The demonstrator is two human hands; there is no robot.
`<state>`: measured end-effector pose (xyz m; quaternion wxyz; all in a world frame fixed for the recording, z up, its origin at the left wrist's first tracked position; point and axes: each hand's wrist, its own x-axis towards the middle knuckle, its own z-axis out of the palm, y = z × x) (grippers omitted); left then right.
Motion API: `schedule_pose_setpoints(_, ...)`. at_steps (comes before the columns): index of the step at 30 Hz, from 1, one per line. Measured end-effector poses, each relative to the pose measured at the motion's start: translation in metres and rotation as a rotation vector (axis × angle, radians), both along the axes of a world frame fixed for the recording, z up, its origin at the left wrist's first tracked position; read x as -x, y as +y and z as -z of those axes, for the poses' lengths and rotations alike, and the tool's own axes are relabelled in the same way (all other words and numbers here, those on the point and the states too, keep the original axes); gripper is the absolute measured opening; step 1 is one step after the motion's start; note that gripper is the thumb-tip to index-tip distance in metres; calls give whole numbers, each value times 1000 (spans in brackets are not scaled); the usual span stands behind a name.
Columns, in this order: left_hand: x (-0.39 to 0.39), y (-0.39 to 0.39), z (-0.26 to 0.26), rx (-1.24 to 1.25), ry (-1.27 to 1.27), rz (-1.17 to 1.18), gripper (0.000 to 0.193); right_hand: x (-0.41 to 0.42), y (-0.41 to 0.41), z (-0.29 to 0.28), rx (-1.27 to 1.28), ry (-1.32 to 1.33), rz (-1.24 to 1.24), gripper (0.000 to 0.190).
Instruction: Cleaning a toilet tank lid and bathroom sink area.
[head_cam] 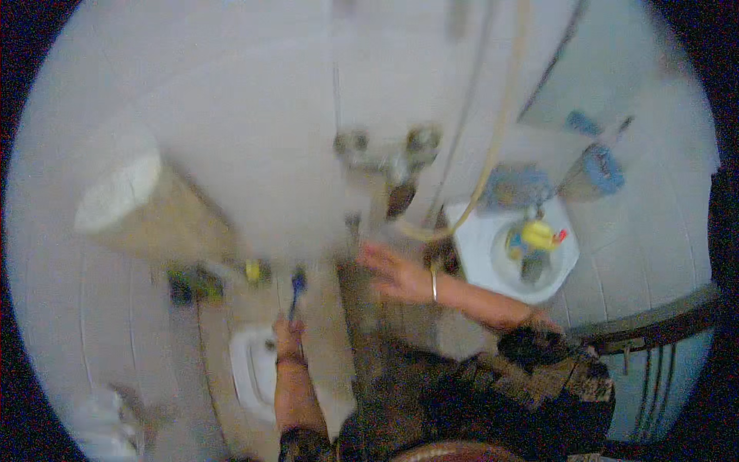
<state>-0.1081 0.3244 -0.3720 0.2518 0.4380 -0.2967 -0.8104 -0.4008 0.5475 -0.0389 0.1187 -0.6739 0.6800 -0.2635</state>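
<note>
My left hand (288, 335) grips the handle of a blue brush (298, 283), whose head points away from me. Below that hand is a white ceramic toilet fixture (242, 364), partly covered by the hand and forearm. My right hand (392, 274) is stretched forward with fingers apart and nothing visible in it; a bangle circles its wrist. Beyond that hand, a metal mixer tap (387, 161) is fixed to the tiled wall. A pale yellow hose (491, 167) hangs down and curves near the right hand. Motion blur hides fine detail.
At right is a white washbasin (467, 248) holding a yellow item (538, 235). Blue containers (601, 168) are near the wall, below a mirror (612, 75). A beige, white-ended object (173, 213) juts out at left. Dark green items (196, 284) lie beneath it.
</note>
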Motion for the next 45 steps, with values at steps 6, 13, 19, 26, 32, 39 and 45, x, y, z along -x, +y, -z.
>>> schedule_pose_setpoints(6,-23,-22,-51,-123,-128,-332,29,59,50,-273,627,580,189,53)
schedule_pose_setpoints(13,96,38,-181,309,-81,121,21,123,27,-541,1344,441,437,55)
schedule_pose_setpoints(19,175,87,-195,509,-125,490,23,179,-5,-632,1471,97,381,37)
schedule_pose_setpoints(26,225,136,-286,668,-146,618,34,287,-20,-655,1102,516,549,27)
schedule_pose_setpoints(32,256,133,-239,907,-222,454,36,241,-51,-656,781,483,673,28)
schedule_pose_setpoints(39,245,151,-308,1112,-303,257,42,201,50,-608,911,277,457,33)
schedule_pose_setpoints(45,272,206,-310,984,-293,191,41,221,142,-581,964,124,338,39)
